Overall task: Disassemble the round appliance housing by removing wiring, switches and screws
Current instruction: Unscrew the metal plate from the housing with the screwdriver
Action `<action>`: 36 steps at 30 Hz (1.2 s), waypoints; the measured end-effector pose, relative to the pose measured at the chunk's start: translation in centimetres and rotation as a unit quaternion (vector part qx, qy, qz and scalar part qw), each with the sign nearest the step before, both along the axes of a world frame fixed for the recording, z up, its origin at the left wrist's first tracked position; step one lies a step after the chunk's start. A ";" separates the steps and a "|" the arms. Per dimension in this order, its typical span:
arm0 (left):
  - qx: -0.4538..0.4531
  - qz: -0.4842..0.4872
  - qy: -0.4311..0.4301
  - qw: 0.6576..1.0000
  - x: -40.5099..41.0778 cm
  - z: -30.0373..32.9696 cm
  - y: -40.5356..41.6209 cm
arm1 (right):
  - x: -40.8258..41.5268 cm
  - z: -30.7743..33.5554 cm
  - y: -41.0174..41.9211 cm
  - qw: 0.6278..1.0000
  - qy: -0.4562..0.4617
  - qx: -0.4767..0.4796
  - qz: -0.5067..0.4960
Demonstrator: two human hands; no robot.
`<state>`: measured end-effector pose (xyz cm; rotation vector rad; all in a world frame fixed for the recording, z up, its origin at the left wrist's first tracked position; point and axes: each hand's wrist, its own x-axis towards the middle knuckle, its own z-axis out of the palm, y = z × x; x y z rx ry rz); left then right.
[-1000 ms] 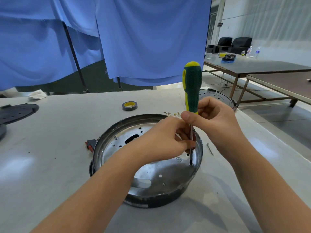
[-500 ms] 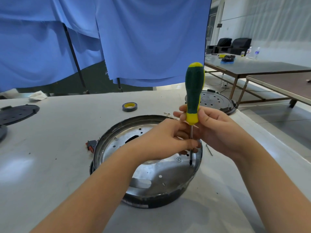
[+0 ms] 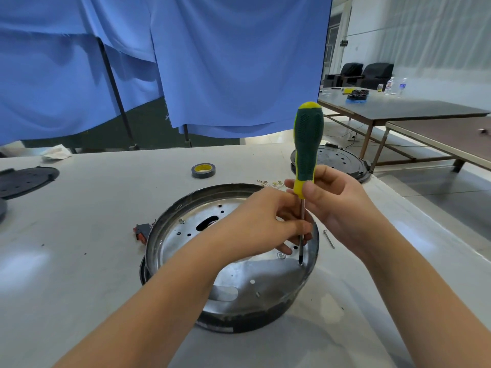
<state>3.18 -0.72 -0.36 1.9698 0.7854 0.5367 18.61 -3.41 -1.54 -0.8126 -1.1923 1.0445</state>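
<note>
The round metal housing [image 3: 186,261] lies open side up on the white table, its shiny inner plate dotted with holes and a few screws. A green and yellow screwdriver [image 3: 308,139] stands upright, its tip in the plate by the right rim. My right hand [image 3: 342,205] pinches the yellow base of the handle. My left hand [image 3: 263,221] reaches across the housing and holds the steel shaft between its fingertips. A loose screw [image 3: 281,255] sits on the plate just left of the tip. A red rocker switch [image 3: 140,233] pokes out at the housing's left side.
A roll of black tape [image 3: 203,170] lies behind the housing, with small loose parts [image 3: 271,182] near it. A thin nail-like pin [image 3: 329,239] lies right of the housing. Dark round covers sit at back right [image 3: 342,162] and far left [image 3: 24,179]. The table edge [image 3: 425,235] runs along the right.
My right hand slid down from the middle of the handle to its yellow base. The screwdriver stayed upright with its tip at the same spot; my left hand kept holding the shaft.
</note>
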 end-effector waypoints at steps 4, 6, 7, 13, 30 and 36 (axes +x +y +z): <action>0.024 0.026 0.007 0.999 0.1 0.0 0.1 | 0.3 0.0 -0.2 0.999 -0.023 -0.017 0.035; 0.058 0.043 0.020 0.997 0.3 -0.2 0.1 | 0.3 -0.1 -0.2 0.997 -0.008 -0.035 0.071; 0.075 0.049 0.025 0.996 0.4 -0.3 0.0 | 0.3 -0.1 -0.2 0.995 0.004 -0.041 0.086; 0.095 0.059 0.026 0.993 0.5 -0.4 -0.2 | 0.0 0.1 0.0 0.996 0.010 -0.032 0.085; 0.057 -0.004 0.002 0.998 0.1 0.3 -0.5 | 1.0 0.2 -0.5 0.987 0.004 -0.040 0.156; 0.112 0.033 0.011 0.993 0.5 0.1 -0.7 | 1.3 0.6 -0.4 0.988 0.066 -0.045 0.135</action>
